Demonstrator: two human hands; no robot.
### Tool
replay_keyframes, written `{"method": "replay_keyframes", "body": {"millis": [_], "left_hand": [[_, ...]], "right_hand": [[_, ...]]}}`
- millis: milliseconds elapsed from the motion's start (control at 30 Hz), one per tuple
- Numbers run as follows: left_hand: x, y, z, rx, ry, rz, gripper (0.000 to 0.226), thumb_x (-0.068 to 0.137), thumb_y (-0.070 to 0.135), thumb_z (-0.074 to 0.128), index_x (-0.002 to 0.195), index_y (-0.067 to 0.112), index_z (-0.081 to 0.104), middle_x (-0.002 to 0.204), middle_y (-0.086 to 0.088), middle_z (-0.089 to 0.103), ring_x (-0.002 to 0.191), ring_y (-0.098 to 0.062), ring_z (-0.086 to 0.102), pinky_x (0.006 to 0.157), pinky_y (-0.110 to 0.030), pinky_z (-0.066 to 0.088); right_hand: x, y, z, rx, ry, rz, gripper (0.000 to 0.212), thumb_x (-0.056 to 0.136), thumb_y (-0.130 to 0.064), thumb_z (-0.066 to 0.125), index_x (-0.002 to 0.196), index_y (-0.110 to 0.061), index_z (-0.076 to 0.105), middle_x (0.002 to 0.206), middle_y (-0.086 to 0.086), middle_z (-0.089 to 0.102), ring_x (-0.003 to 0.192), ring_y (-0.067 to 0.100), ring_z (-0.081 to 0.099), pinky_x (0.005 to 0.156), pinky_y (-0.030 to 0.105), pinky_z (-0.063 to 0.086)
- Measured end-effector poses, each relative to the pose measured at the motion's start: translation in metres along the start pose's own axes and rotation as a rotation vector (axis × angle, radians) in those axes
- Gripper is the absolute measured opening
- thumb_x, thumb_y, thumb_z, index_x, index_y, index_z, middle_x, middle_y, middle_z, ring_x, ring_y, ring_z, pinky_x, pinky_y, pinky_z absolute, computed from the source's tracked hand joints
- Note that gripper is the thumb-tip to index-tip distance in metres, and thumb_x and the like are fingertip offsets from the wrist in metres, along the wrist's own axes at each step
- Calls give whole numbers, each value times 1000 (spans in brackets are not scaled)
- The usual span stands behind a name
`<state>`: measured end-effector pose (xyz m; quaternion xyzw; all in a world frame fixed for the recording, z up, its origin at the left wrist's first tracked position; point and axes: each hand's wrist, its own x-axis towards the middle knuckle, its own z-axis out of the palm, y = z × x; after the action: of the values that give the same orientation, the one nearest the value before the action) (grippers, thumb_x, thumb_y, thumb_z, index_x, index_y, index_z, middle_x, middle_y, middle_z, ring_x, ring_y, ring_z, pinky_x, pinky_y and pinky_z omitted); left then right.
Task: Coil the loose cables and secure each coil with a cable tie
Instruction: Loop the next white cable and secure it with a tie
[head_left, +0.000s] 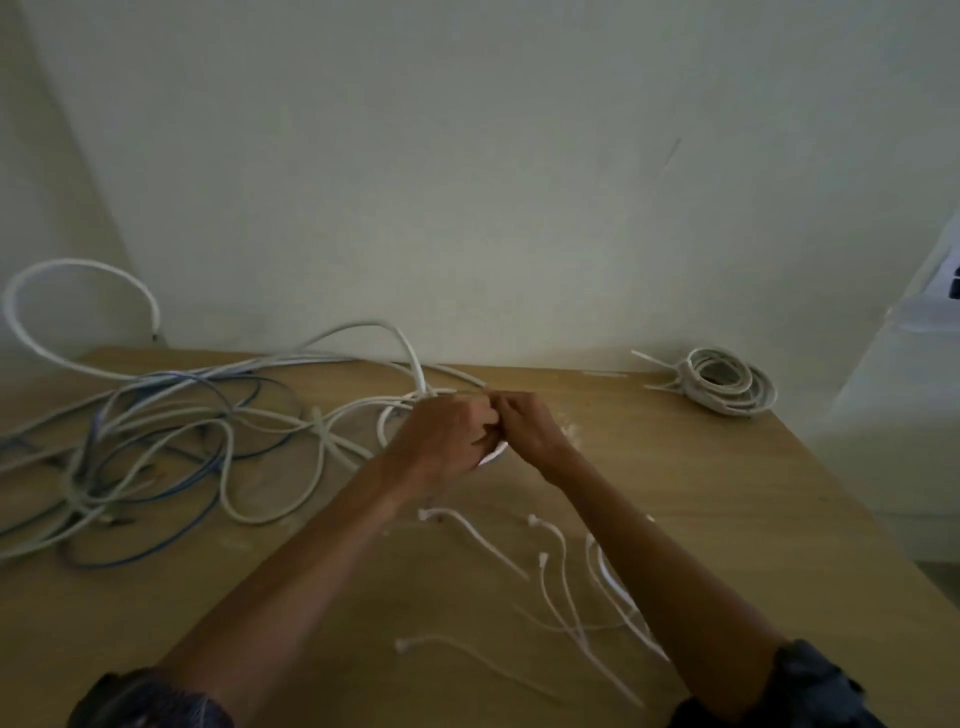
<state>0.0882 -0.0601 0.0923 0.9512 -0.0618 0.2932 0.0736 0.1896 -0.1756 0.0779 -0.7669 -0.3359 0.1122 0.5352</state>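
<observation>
At the middle of the wooden table (727, 493), in the head view, I see the left hand (447, 436) and right hand (530, 426) meeting, fingers curled tight around a small white coil (383, 428). Loose cables (156, 441) sprawl to the left, a tied coil (727, 384) sits at the far right, and spare cable ties (441, 513) lie nearer the camera.

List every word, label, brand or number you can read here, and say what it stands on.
None can be read. Any print on the tangled cables, the tied coil or the loose cable ties is too blurred to tell; the dark object at the right edge shows no legible mark.
</observation>
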Motion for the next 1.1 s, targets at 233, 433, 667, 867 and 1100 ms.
{"method": "replay_keyframes", "body": {"millis": [233, 433, 667, 867, 1100], "left_hand": [[-62, -34, -20, -183, 528, -246, 16, 95, 20, 63, 105, 9, 60, 104, 0, 58, 93, -18, 58, 78, -33, 52], [-70, -42, -9, -350, 231, -409, 31, 94, 45, 64, 117, 24, 65, 100, 12, 69, 92, -5, 64, 82, -30, 53], [-68, -51, 5, -334, 189, -353, 16, 92, 33, 67, 106, 26, 66, 96, 16, 67, 86, -7, 63, 77, -41, 55], [-51, -38, -4, -342, 246, -332, 95, 81, 61, 74, 155, 18, 32, 151, -2, 40, 138, -16, 39, 111, -33, 40], [-25, -9, -6, -453, 126, -234, 97, 84, 66, 67, 159, 22, 24, 159, 1, 34, 146, -12, 34, 116, -31, 33]], "right_hand": [[-12, -45, 54, 141, -252, 1, 39, 104, -41, 52, 89, -12, 74, 78, 4, 73, 76, 17, 73, 69, 29, 58], [3, -65, 42, 692, -52, 50, 34, 109, -26, 40, 100, 0, 60, 69, 8, 62, 60, 18, 63, 63, 32, 55], [22, -71, -12, 1146, 187, 42, 34, 110, -30, 36, 96, -7, 56, 56, -6, 39, 47, 6, 34, 48, 21, 35], [11, -86, -38, 1076, 171, 112, 37, 110, -33, 37, 100, -6, 60, 57, -6, 38, 47, 6, 30, 46, 20, 31], [-12, -109, -74, 321, 269, -100, 36, 110, -29, 41, 101, -5, 67, 52, -11, 42, 44, 5, 33, 43, 20, 31]]}}
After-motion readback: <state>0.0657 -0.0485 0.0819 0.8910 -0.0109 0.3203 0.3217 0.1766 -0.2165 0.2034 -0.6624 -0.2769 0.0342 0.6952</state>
